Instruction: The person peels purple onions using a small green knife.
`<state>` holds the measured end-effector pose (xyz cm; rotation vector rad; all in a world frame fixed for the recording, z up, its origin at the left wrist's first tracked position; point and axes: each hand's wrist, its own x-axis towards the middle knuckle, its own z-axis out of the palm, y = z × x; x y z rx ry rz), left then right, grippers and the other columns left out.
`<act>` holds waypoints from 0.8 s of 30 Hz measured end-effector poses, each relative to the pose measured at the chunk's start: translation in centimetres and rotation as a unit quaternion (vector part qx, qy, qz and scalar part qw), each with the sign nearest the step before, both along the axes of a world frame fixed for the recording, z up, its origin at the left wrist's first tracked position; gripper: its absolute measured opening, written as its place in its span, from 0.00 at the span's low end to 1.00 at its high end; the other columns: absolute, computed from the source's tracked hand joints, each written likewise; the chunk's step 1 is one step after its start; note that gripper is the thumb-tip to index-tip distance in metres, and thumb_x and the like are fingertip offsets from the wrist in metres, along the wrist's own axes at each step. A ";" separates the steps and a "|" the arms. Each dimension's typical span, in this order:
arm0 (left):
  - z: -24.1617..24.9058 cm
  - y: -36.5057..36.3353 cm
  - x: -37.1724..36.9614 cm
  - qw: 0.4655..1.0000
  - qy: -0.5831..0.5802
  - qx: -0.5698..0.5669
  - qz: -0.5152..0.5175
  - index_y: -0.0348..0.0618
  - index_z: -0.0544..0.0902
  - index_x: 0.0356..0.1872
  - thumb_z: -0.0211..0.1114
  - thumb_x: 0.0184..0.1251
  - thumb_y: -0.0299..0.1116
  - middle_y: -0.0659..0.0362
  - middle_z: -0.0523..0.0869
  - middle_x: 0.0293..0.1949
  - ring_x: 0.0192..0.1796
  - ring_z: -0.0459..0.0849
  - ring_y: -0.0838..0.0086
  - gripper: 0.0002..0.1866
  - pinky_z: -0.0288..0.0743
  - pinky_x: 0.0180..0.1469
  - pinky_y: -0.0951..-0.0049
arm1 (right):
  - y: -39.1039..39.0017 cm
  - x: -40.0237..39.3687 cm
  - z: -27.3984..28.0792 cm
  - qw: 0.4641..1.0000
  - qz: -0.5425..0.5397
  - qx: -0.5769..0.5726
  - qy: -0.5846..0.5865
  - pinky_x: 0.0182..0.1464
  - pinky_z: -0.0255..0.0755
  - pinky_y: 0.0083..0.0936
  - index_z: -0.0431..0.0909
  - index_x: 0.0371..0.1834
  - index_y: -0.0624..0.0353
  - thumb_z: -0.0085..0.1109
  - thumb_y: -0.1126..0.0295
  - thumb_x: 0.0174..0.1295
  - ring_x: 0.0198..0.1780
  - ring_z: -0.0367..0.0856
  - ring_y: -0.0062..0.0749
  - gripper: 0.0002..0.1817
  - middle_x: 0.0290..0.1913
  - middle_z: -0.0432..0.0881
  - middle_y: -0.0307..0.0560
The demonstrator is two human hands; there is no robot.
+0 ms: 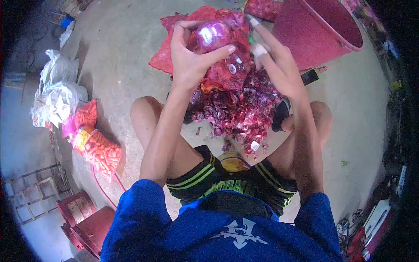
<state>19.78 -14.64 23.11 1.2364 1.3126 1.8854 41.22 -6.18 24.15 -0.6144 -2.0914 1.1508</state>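
Note:
A shiny purple-red onion (213,35) sits in the curved fingers and thumb of my left hand (190,59), above a red mesh sack (163,56). To its right, my right hand (277,61) has white wraps on some fingers and is slightly blurred. Something green shows beside those fingers; whether they hold a tool is unclear. Below both hands, a heap of purple onion skins (244,113) lies on the floor between my legs.
A large red tub (301,35) stands at the upper right, with a dark phone (310,77) near its base. Left are white plastic bags (61,102) and an orange-filled mesh bag (98,150). Red containers (94,225) are at the lower left.

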 end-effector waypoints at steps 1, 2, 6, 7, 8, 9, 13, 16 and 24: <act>0.0 0.0 -0.1 0.998 0.048 -0.010 0.043 0.37 0.74 0.56 0.91 0.43 0.29 0.53 0.83 0.52 0.54 0.86 0.68 0.40 0.83 0.61 0.66 | -0.4 -0.1 0.1 1.000 0.002 0.000 0.000 0.64 0.77 0.36 0.67 0.82 0.55 0.54 0.66 0.77 0.59 0.90 0.44 0.30 0.63 0.87 0.58; 0.0 -0.1 -0.1 0.998 0.048 -0.010 0.045 0.37 0.74 0.56 0.91 0.43 0.29 0.53 0.83 0.52 0.54 0.86 0.68 0.40 0.83 0.61 0.66 | -0.7 -0.2 0.2 0.999 0.018 0.033 0.007 0.61 0.78 0.36 0.67 0.82 0.55 0.55 0.66 0.76 0.58 0.90 0.48 0.31 0.62 0.88 0.58; 0.2 -0.3 0.2 0.991 0.095 -0.017 0.092 0.37 0.74 0.54 0.91 0.40 0.33 0.54 0.83 0.50 0.54 0.85 0.69 0.40 0.81 0.59 0.67 | -1.4 -1.1 0.5 0.996 0.047 0.071 0.010 0.52 0.80 0.37 0.67 0.82 0.54 0.57 0.66 0.75 0.51 0.88 0.61 0.32 0.60 0.87 0.60; 0.2 -0.2 0.3 0.991 0.093 -0.014 0.096 0.37 0.74 0.53 0.90 0.40 0.32 0.54 0.82 0.50 0.53 0.84 0.70 0.39 0.81 0.59 0.67 | -1.3 -1.2 0.4 0.996 0.046 0.072 0.010 0.52 0.80 0.37 0.67 0.82 0.54 0.57 0.66 0.75 0.51 0.88 0.61 0.32 0.60 0.87 0.60; 0.0 -0.1 0.1 0.991 0.094 -0.014 0.095 0.37 0.74 0.53 0.90 0.40 0.32 0.54 0.82 0.50 0.53 0.84 0.70 0.39 0.81 0.59 0.67 | -1.1 -1.4 0.1 0.994 0.051 0.092 0.021 0.51 0.79 0.38 0.67 0.82 0.53 0.58 0.66 0.75 0.48 0.88 0.61 0.31 0.60 0.86 0.61; -0.3 0.2 -0.1 0.987 0.121 -0.003 0.101 0.37 0.74 0.53 0.90 0.39 0.32 0.55 0.82 0.49 0.53 0.84 0.70 0.39 0.80 0.59 0.67 | -1.0 -1.4 -0.1 0.992 0.055 0.111 0.033 0.49 0.79 0.39 0.68 0.81 0.53 0.58 0.66 0.75 0.45 0.87 0.61 0.31 0.60 0.86 0.62; -0.1 0.2 0.1 0.989 0.119 -0.017 0.083 0.38 0.74 0.52 0.90 0.39 0.32 0.55 0.82 0.49 0.53 0.83 0.70 0.39 0.79 0.59 0.66 | -0.8 -1.1 0.0 0.993 0.035 0.115 -0.023 0.44 0.78 0.40 0.70 0.80 0.51 0.58 0.66 0.75 0.37 0.86 0.59 0.30 0.54 0.87 0.63; -0.4 0.3 0.2 0.994 0.090 -0.023 0.060 0.38 0.74 0.52 0.91 0.39 0.34 0.55 0.82 0.48 0.53 0.83 0.70 0.39 0.79 0.59 0.66 | -0.6 -1.4 -0.4 0.989 0.044 0.126 0.067 0.42 0.78 0.39 0.73 0.79 0.51 0.58 0.66 0.76 0.33 0.83 0.58 0.28 0.45 0.87 0.62; 0.9 -0.2 1.5 0.998 -0.033 -0.049 -0.024 0.38 0.74 0.54 0.91 0.42 0.27 0.54 0.84 0.51 0.55 0.86 0.70 0.39 0.85 0.59 0.66 | 0.2 -0.6 -0.1 0.998 0.032 0.032 0.043 0.53 0.80 0.34 0.73 0.79 0.54 0.55 0.69 0.77 0.47 0.90 0.36 0.27 0.60 0.88 0.56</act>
